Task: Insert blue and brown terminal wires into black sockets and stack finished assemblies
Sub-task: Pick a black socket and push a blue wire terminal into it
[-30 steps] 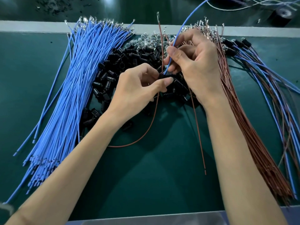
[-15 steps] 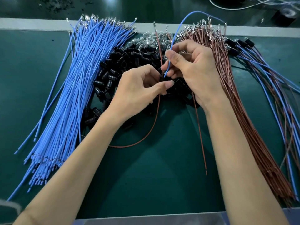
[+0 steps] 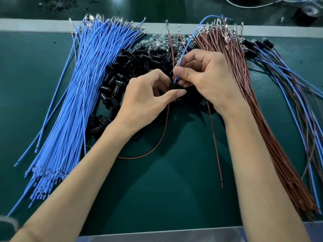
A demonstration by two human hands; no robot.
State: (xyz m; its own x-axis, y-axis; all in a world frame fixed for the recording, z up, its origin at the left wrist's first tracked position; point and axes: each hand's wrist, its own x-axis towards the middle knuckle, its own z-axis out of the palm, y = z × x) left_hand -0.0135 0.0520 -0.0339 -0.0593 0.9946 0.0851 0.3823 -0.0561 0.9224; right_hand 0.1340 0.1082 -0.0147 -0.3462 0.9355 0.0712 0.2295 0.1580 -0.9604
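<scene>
My left hand (image 3: 148,100) pinches a black socket (image 3: 175,86) between thumb and fingers above the socket pile. My right hand (image 3: 208,75) pinches a single blue wire (image 3: 183,55) just above that socket; the wire arcs up and away to the far right, and its lower end meets the socket top. A brown wire (image 3: 164,130) hangs from the socket and curls across the mat. A second brown wire (image 3: 215,147) runs down from under my right hand. Loose black sockets (image 3: 125,67) lie heaped behind my hands.
A thick bundle of blue wires (image 3: 73,102) fans out on the left, a bundle of brown wires (image 3: 258,110) on the right. Finished assemblies (image 3: 288,81) lie stacked at the far right. Clear bulbs (image 3: 160,42) sit behind the sockets. The green mat (image 3: 166,189) stretches toward me.
My right hand has moved down with the blue wire, bringing its end onto the socket in my left hand. The wire's far loop has dropped lower.
</scene>
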